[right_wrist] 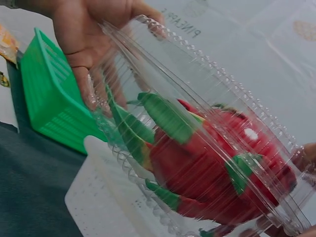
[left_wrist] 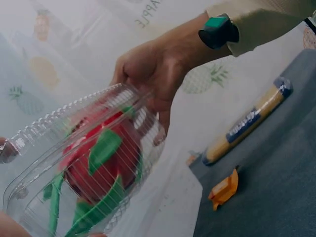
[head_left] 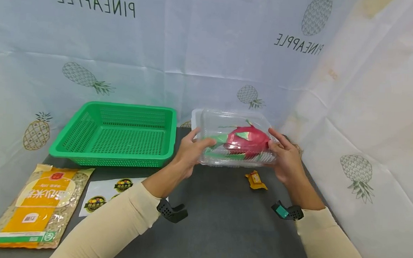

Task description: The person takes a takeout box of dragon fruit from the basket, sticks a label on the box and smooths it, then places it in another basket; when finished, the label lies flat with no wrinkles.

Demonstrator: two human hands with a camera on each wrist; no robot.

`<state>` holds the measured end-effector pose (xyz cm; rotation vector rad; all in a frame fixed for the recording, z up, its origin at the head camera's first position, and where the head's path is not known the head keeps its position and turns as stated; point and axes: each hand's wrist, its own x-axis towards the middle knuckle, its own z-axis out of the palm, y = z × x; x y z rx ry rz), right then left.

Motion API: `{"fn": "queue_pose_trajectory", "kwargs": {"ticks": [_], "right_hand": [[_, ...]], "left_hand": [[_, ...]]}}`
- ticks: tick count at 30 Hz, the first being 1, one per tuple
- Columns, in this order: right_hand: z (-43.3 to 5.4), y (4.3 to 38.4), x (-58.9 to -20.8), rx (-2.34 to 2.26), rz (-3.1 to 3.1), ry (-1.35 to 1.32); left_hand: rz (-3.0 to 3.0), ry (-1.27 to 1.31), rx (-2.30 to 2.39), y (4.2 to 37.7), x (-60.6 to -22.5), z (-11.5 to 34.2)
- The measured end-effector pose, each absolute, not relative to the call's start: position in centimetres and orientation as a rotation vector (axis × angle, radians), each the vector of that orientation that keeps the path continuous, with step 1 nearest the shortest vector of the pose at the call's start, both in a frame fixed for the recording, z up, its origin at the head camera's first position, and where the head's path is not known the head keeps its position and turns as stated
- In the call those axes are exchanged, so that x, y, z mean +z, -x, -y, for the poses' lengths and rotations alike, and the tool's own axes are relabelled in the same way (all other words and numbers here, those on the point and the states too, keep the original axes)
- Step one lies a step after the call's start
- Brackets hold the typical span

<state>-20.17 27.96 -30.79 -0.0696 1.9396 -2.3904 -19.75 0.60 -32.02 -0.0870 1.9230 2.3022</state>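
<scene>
A clear plastic clamshell box (head_left: 217,121) is held up off the dark table by both hands, one at each end. Inside it lies a red dragon fruit (head_left: 253,139) with green leaf-like scales. My left hand (head_left: 190,151) grips the box's left end, thumb on the near side. The right hand (head_left: 286,159) grips the opposite end, its thumb and fingers around the edge. In the right wrist view the lid (right_wrist: 212,64) lies over the fruit; I cannot tell whether it is latched. Behind and below the box is a white basket (right_wrist: 96,190), mostly hidden in the head view.
A green basket (head_left: 171,142) stands at the back left. A yellow grain bag (head_left: 36,207) and a sheet of round stickers (head_left: 108,192) lie nearer. On the right are a small orange packet (head_left: 256,180) and a pack of spaghetti (left_wrist: 247,123). Pineapple-print cloth (head_left: 211,46) hangs behind.
</scene>
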Motion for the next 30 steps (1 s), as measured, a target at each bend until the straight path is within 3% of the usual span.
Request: {"fn": "queue_pose_trajectory", "kwargs": {"ticks": [30], "right_hand": [[-25.9, 13.2, -36.0, -2.312, -2.161, 0.013]], "left_hand": [[-1.87, -0.07, 2.291, 13.8, -37.0, 2.2]]}}
